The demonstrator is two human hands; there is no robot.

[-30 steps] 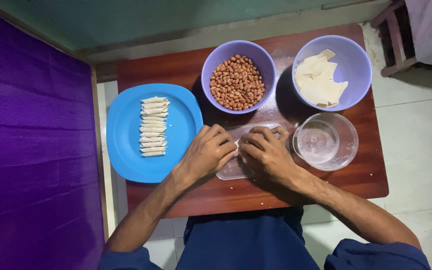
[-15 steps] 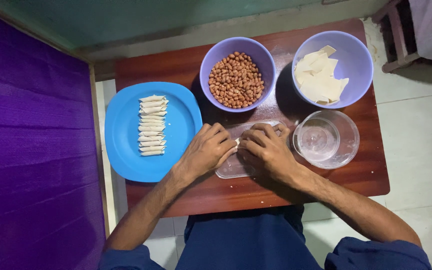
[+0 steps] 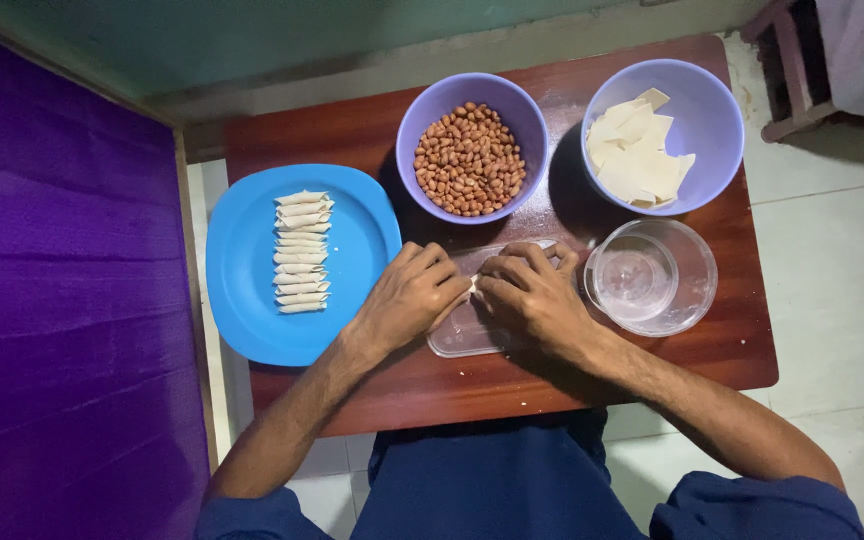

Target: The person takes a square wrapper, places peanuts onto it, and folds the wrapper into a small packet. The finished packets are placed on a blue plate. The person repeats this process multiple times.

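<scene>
Fingers: the fingers (image 3: 449,275) of the left hand (image 3: 407,300) and those of the right hand (image 3: 532,290) are curled and pressed together, tips meeting over a small pale dough piece (image 3: 473,287). Whether it is pinched or only pressed flat cannot be told; most of it is hidden.

Work surface: the dough piece lies on a clear plastic lid (image 3: 462,330) at the middle of the desk (image 3: 352,130), near its front edge.

Progress, as judged: a row of about a dozen finished wrapper rolls (image 3: 302,252) lies on the blue plate (image 3: 242,300) at the left edge of the desk. One roll is in hand. The purple bowl of peanuts (image 3: 469,158) at the rear middle remains well filled, and the purple bowl of square wrappers (image 3: 637,155) at the rear right corner holds a fair stack, so much remains. A clear glass bowl (image 3: 652,278) stands just right of the right hand.

Change from the earlier frames: none of note. Both hands remain closed over the lid; the roll count is unchanged.
</scene>
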